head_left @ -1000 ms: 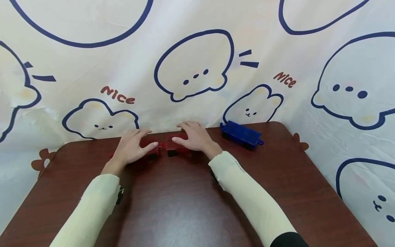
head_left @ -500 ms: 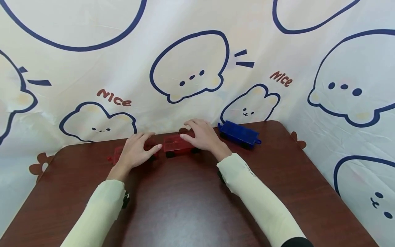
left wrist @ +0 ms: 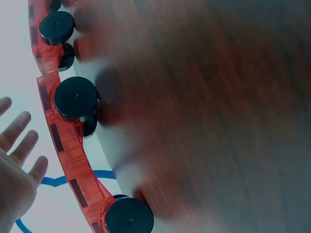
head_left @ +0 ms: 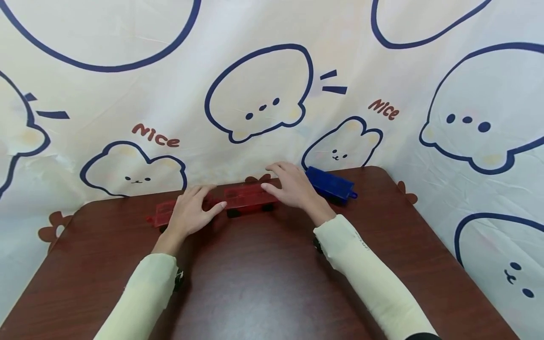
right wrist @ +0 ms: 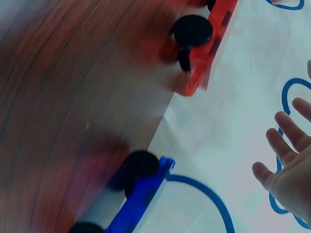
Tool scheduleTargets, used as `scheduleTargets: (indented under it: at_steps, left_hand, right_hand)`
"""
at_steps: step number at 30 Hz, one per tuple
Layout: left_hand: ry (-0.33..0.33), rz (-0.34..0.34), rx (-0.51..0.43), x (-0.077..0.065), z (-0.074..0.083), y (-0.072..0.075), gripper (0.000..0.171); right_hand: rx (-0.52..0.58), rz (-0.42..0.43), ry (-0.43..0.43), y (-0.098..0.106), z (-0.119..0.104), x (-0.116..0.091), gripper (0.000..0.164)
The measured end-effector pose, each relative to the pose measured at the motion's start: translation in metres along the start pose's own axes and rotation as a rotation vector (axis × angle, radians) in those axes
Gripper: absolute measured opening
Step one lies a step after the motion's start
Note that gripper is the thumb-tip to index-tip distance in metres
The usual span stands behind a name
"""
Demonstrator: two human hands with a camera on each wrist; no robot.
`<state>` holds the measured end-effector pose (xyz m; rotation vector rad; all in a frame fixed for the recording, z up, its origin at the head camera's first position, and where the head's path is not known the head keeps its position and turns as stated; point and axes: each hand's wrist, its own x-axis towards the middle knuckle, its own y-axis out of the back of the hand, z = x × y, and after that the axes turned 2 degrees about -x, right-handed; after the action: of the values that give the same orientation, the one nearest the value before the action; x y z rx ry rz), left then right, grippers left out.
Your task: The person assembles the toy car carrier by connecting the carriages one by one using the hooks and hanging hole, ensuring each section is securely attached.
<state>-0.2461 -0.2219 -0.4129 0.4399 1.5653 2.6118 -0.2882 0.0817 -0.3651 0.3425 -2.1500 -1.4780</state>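
Note:
Two red see-through toy train cars with black wheels stand end to end at the back of the table. Over the left red car [head_left: 165, 213] is my left hand [head_left: 191, 211], fingers spread and hiding part of it. My right hand [head_left: 294, 186] is above the right end of the other red car [head_left: 246, 199], near a blue toy train car [head_left: 330, 184]. In the left wrist view, the fingers [left wrist: 22, 141] are apart from the red car [left wrist: 73, 162]. The right wrist view has the fingers [right wrist: 286, 141] away from both the red car [right wrist: 206, 53] and the blue one [right wrist: 138, 206].
The brown wooden table [head_left: 255, 283] extends forward to a white cloth [head_left: 255, 71] printed with blue cartoon outlines, right behind the cars. More of this cloth hangs along the right side.
My right hand has lifted off the right red car and moved right towards the blue car. My left hand has shifted slightly right, uncovering the left red car's left end.

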Motion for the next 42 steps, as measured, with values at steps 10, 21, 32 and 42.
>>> scheduleTargets:
  at_steps: [10, 21, 32, 42]
  left_hand:
    - [-0.008, 0.011, -0.025, 0.002, 0.003, -0.004, 0.075]
    - [-0.011, 0.0, -0.08, 0.011, 0.017, -0.014, 0.072]
    - [-0.046, -0.006, -0.095, 0.025, 0.035, -0.024, 0.068]
    - [-0.066, -0.026, -0.098, 0.036, 0.041, -0.032, 0.068]
  right_hand:
    - [0.098, 0.01, -0.073, 0.007, 0.021, -0.019, 0.058]
    - [0.15, -0.011, -0.112, 0.011, 0.049, -0.035, 0.066]
    - [0.175, -0.001, -0.151, 0.02, 0.073, -0.042, 0.066]
    - [0.125, 0.062, -0.16, 0.025, 0.099, -0.042, 0.062]
